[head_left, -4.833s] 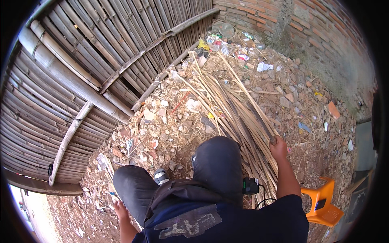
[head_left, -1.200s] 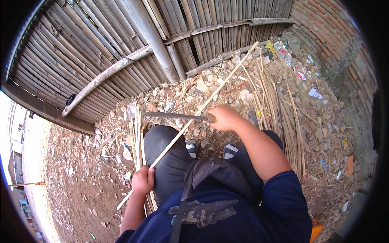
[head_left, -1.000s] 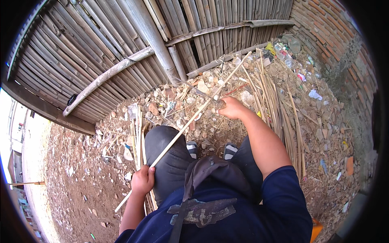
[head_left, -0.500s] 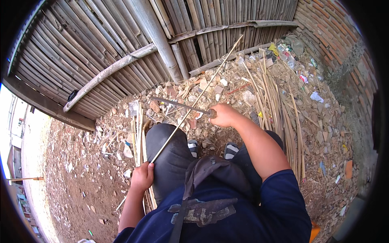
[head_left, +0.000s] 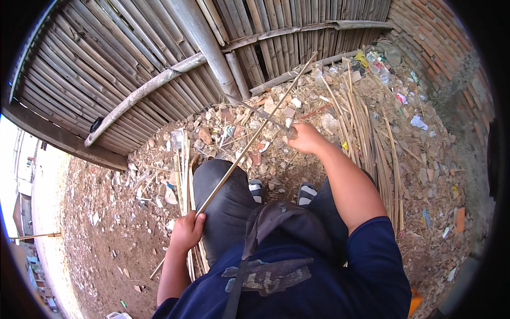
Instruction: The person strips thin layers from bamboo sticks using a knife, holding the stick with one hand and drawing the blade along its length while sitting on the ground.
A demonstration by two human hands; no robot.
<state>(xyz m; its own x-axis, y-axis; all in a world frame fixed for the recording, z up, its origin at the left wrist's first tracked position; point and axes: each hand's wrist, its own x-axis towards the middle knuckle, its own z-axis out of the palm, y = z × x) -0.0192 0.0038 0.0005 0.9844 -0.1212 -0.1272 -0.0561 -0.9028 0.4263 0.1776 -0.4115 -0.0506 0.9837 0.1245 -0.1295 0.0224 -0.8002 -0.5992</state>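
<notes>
My left hand is closed round the near end of a long thin bamboo strip, beside my left knee. The strip slants up and away to the right, its far end near the bamboo wall. In my right hand is the handle of a long-bladed knife. Its dark blade points to the far left and crosses the strip beyond my knees; I cannot tell whether the edge touches it.
A pile of bamboo strips lies on the right, and a smaller bundle beside my left leg. Ahead stands a bamboo wall, with a brick wall at the far right. Stones and litter cover the ground.
The knife has moved away from me along the strip, towards its far end, and its blade now tilts more steeply. My left hand holds the same end, nearly still.
</notes>
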